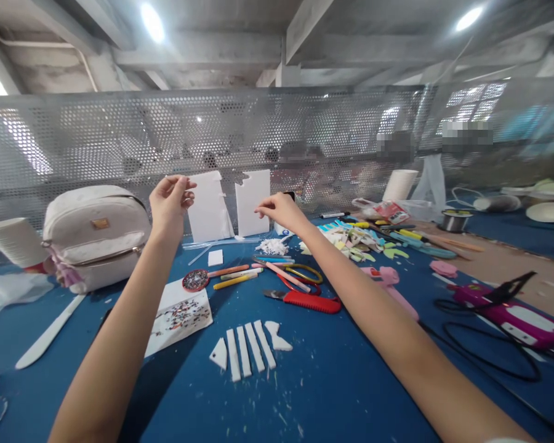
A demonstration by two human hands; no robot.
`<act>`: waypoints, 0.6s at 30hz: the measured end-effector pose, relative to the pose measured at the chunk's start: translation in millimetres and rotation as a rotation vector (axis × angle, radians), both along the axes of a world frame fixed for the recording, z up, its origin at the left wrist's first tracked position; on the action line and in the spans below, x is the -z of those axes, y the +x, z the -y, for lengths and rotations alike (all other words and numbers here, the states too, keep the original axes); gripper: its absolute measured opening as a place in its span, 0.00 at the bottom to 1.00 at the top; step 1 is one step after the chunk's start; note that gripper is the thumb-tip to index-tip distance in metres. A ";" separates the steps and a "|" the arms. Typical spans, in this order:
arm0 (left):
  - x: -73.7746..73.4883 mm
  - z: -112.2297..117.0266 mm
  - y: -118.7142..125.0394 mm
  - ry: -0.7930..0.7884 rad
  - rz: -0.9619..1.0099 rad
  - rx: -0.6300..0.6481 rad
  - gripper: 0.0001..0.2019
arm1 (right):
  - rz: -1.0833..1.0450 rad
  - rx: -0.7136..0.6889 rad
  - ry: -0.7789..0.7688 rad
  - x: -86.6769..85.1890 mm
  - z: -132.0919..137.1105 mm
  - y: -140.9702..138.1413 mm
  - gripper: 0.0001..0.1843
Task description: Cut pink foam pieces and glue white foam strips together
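My left hand point(172, 200) is raised with its fingers curled and thumb and fingertips together, beside the left edge of an upright white board point(207, 209). My right hand point(281, 210) is pinched in front of a second white board point(252, 200), which has a notched upper corner. What either hand holds, if anything, cannot be made out. On the blue table nearer me lie white cut pieces set out like a fish: a pointed head point(220, 354), several strips point(244, 351) and a tail point(277, 336).
A red utility knife point(311, 301), scissors point(300, 284), pens point(235, 280) and a dish of glitter point(196, 280) lie mid-table. A white backpack point(96, 240) stands left. Foam scraps point(351, 243), a pink glue gun point(390, 286) and a purple corded device point(512, 314) are at right. A perforated partition point(166, 123) stands behind.
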State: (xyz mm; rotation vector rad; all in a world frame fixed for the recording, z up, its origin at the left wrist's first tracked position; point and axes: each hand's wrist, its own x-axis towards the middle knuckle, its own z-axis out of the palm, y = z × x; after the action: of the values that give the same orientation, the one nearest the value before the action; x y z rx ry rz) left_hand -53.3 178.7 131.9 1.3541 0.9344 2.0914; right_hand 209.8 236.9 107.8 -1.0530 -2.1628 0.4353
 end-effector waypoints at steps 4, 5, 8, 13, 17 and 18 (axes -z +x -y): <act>-0.9 -0.2 -5.7 0.018 0.071 0.008 0.08 | -0.083 -0.044 -0.125 13.1 -14.1 0.8 0.17; -0.9 -0.8 -6.2 0.017 0.085 0.011 0.09 | -0.105 -0.051 -0.146 15.2 -17.4 -0.2 0.17; -1.4 -6.5 -4.7 0.000 0.114 0.024 0.11 | -0.169 -0.050 -0.177 17.8 -28.2 -8.1 0.17; -2.1 -29.6 8.5 -0.061 0.137 0.052 0.14 | -0.207 0.023 -0.137 17.0 -44.7 -30.3 0.18; 1.0 -49.7 19.3 -0.116 0.108 0.074 0.15 | -0.151 0.020 -0.121 18.8 -44.6 -35.1 0.17; 1.8 -53.8 20.5 -0.129 0.093 0.079 0.15 | -0.136 0.007 -0.121 17.8 -42.9 -33.6 0.17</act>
State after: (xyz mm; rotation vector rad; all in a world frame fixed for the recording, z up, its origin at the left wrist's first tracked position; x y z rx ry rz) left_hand -32.8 232.5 130.1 1.1983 0.9439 1.9813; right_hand 176.2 279.7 89.9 -1.0638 -2.0332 0.6236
